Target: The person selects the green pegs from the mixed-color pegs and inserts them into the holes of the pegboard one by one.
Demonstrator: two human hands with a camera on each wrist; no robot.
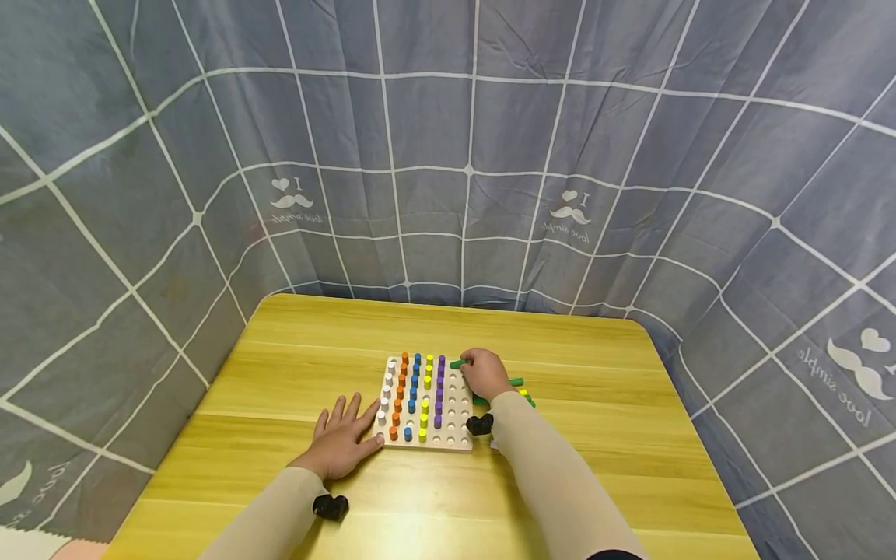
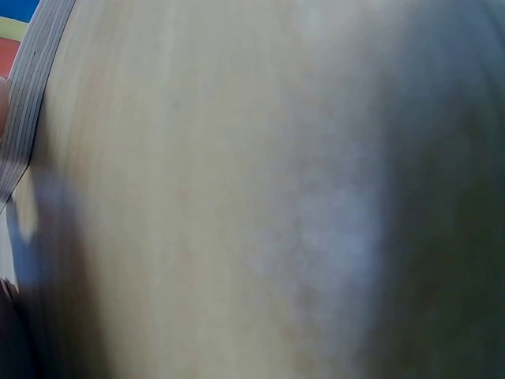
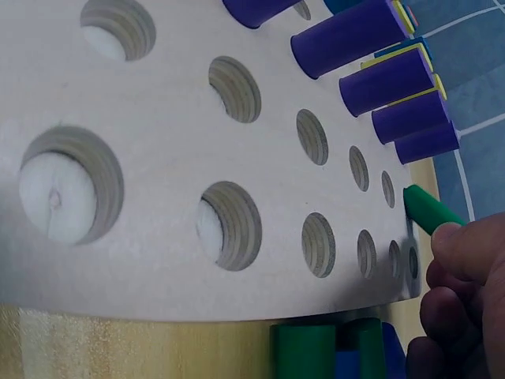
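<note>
A wooden pegboard [image 1: 458, 446] lies on the table with upright rows of white, orange, blue, yellow and purple pegs [image 1: 439, 394]. Its two right-hand columns are open holes. My right hand [image 1: 484, 375] pinches a green peg [image 3: 432, 212] between thumb and fingers at the board's far right corner. The peg is tilted, its end close to a hole beside the purple row; whether it has entered is unclear. My left hand [image 1: 339, 443] rests with spread fingers at the board's near left, thumb and a finger touching its edge. Mostly blurred tabletop fills the left wrist view, with the board's layered edge [image 2: 31, 87].
Loose green pegs [image 3: 304, 351] and a blue one [image 3: 347, 365] lie along the board's right side, partly hidden by my right arm. A yellow peg [image 1: 523, 393] is among them. Grey checked curtains [image 1: 434, 202] surround the wooden table [image 1: 574, 373].
</note>
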